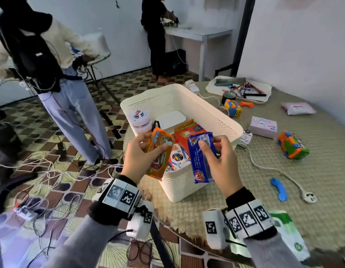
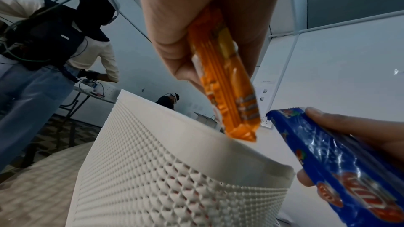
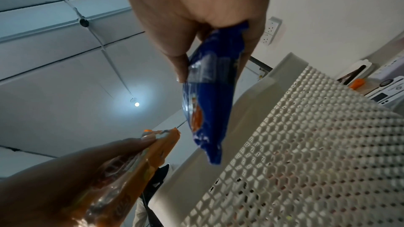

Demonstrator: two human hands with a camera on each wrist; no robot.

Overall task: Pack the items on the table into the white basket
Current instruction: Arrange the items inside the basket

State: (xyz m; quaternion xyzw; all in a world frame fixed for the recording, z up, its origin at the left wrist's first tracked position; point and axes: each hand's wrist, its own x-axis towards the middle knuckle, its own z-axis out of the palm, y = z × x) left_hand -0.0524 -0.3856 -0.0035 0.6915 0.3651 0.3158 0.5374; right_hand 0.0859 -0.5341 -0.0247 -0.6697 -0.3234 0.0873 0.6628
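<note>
The white perforated basket (image 1: 216,120) stands on the woven mat and holds an orange box, a crayon pack (image 1: 177,157), a white round device and a flat white box. Over its near corner my left hand (image 1: 142,151) grips an orange snack packet (image 1: 160,151), also seen as the orange packet (image 2: 225,82) from the left wrist. Beside it my right hand (image 1: 218,151) pinches a blue biscuit packet (image 1: 200,157); the right wrist view shows that blue packet (image 3: 207,102) hanging above the basket wall (image 3: 306,144).
On the mat lie a toy truck (image 1: 292,146), a pink box (image 1: 263,126), a wipes pack (image 1: 297,108), a blue toy (image 1: 279,189), a cube toy (image 1: 232,107), a white cable with plug (image 1: 309,197) and a stationery tray (image 1: 239,88). Two people stand at the left and back.
</note>
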